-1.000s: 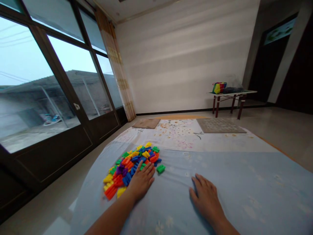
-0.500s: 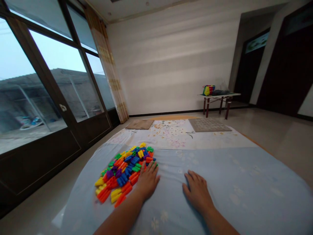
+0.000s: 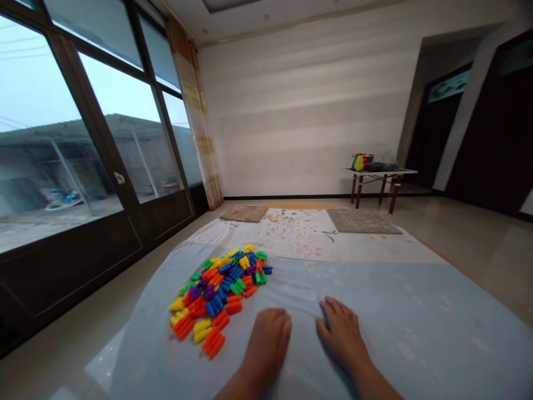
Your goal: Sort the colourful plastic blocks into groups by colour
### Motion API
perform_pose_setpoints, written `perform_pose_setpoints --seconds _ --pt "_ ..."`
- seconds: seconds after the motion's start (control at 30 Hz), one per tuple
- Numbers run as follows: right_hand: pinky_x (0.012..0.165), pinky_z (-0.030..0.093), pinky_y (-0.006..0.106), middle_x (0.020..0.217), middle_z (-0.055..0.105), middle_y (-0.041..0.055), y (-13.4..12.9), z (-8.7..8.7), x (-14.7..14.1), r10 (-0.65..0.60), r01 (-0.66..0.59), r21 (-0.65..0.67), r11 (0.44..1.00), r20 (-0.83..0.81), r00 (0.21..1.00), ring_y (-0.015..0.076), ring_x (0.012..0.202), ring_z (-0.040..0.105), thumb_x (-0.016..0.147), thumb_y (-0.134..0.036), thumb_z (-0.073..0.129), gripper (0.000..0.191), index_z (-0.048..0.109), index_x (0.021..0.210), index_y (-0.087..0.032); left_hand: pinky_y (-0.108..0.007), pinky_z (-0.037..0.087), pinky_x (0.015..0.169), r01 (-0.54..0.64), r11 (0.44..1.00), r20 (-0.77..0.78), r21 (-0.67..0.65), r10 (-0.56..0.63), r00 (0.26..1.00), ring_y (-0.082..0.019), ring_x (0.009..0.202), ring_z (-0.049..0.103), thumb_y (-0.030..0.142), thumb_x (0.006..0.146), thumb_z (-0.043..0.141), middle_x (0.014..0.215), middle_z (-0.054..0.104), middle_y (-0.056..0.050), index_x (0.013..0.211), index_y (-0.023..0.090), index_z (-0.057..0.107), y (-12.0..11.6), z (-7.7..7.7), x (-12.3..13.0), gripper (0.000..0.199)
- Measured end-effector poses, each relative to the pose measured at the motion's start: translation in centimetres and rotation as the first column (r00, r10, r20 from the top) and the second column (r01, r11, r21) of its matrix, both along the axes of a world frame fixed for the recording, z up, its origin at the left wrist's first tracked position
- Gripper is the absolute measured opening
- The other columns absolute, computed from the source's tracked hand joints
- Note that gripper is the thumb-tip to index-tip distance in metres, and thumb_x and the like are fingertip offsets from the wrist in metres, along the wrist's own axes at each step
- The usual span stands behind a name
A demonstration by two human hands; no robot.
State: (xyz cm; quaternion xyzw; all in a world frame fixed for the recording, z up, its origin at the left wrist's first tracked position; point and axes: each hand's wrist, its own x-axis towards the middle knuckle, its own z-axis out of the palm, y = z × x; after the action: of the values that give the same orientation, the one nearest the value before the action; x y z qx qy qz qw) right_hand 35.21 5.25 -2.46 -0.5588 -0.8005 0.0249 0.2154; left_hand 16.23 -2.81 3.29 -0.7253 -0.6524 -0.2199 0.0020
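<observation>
A pile of small plastic building pieces (image 3: 225, 286) in red, orange, yellow, green, blue and purple lies on the light blue cloth (image 3: 400, 316), left of both my hands. My left hand (image 3: 270, 336) is closed just to the right of the pile's near end, apart from it. Its fingers are curled under, and whatever they hold, if anything, is hidden. Resting flat on the cloth, my right hand (image 3: 343, 330) is open with its fingers stretched forward and holds nothing.
At the far end of the cloth-covered surface lie a brown mat (image 3: 244, 213) and a grey patterned mat (image 3: 362, 221). Beyond, a small table (image 3: 408, 171) bears a colourful bag (image 3: 361, 162). Glass doors (image 3: 120, 128) line the left side.
My left hand has drawn back from the pile towards me and right, its fingers going from spread to curled. The right hand stays flat. The view has shifted slightly.
</observation>
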Motion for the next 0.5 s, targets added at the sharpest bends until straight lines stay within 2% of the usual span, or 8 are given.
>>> perform_pose_setpoints --seconds 0.07,0.13,0.2,0.37,0.43,0.5 --pt "0.105 0.030 0.042 0.132 0.055 0.0120 0.2 -0.4 0.2 0.008 -0.008 0.011 1.000 0.006 1.000 0.0268 0.124 0.046 0.086 -0.036 0.044 0.044 0.060 0.122 -0.017 -0.033 0.050 0.081 0.058 0.989 0.033 -0.133 -0.054 0.998 -0.016 0.088 0.060 0.030 0.093 0.023 0.091 0.068 -0.006 0.088 0.022 0.065 -1.6 -0.5 2.4 0.044" --pt "0.105 0.031 0.042 0.132 0.054 0.0120 0.4 -0.7 0.3 0.017 -0.017 0.012 1.000 0.018 1.000 0.0266 0.124 0.046 0.086 -0.037 0.044 0.043 0.060 0.121 -0.017 -0.031 0.049 0.073 0.087 0.968 -0.007 -0.235 -0.091 0.996 -0.016 0.080 0.060 0.030 0.093 0.022 0.085 0.066 -0.005 0.081 0.021 0.064 -2.5 -1.0 3.7 0.045" --pt "0.106 0.030 0.041 0.133 0.053 0.0121 0.6 -0.6 0.4 0.025 -0.025 -0.010 1.000 0.040 0.999 0.0264 0.125 0.045 0.087 -0.038 0.043 0.044 0.060 0.122 -0.017 -0.032 0.048 0.071 0.109 0.951 -0.055 -0.289 -0.130 0.990 -0.017 0.081 0.060 0.030 0.092 0.024 0.086 0.066 -0.006 0.081 0.020 0.064 -2.8 -1.4 4.1 0.042" --pt "0.108 0.028 0.041 0.139 0.048 0.0132 0.3 0.9 1.8 0.080 -0.067 -0.119 0.991 0.111 0.991 0.0256 0.130 0.041 0.091 -0.042 0.039 0.050 0.054 0.129 -0.014 -0.034 0.047 0.073 0.168 0.941 -0.060 -0.294 -0.194 0.979 -0.020 0.086 0.060 0.030 0.090 0.028 0.090 0.065 -0.008 0.084 0.020 0.063 -2.4 -2.4 3.6 0.036" --pt "0.110 0.025 0.044 0.142 0.044 0.0139 -0.3 1.3 3.6 0.053 -0.036 -0.120 0.992 0.147 0.988 0.0262 0.133 0.036 0.091 -0.046 0.037 0.054 0.052 0.132 -0.013 -0.035 0.047 0.074 0.180 0.942 -0.048 -0.285 -0.201 0.978 -0.020 0.087 0.059 0.029 0.090 0.028 0.091 0.064 -0.008 0.085 0.021 0.062 -2.4 -2.5 3.5 0.035" --pt "0.111 0.020 0.047 0.145 0.040 0.0140 -1.3 1.1 6.1 -0.025 0.046 -0.109 0.993 0.185 0.982 0.0267 0.136 0.031 0.091 -0.051 0.037 0.059 0.049 0.134 -0.013 -0.037 0.047 0.074 0.205 0.940 -0.040 -0.274 -0.224 0.974 -0.021 0.088 0.059 0.029 0.089 0.030 0.091 0.063 -0.008 0.086 0.021 0.062 -2.3 -2.9 3.6 0.033"
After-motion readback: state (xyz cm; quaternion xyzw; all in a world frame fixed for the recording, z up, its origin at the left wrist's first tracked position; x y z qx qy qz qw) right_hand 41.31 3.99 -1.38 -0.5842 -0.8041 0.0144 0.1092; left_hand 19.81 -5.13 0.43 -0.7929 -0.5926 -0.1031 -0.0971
